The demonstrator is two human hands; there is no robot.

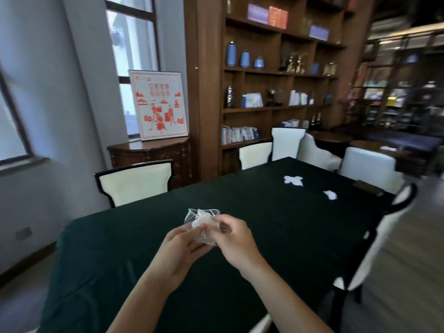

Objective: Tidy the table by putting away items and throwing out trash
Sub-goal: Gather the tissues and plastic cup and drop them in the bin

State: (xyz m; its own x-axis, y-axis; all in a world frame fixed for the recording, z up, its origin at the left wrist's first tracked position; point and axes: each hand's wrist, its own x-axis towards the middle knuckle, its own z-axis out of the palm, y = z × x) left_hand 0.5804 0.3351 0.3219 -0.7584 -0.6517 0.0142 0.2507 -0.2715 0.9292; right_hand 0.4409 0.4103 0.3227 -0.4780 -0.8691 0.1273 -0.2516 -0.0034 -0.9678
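Note:
Both my hands meet above the near middle of a table covered in dark green cloth. My left hand holds a crushed clear plastic cup with crumpled white tissue inside it. My right hand pinches the same cup from the right side. Two crumpled white tissues lie on the far part of the table, one larger and one smaller. A dark flat object rests at the far right corner of the table.
White-backed chairs stand around the table: one at the left, two at the far end, others along the right. A wooden bookshelf fills the back wall. A low cabinet with a red-and-white poster stands by the window.

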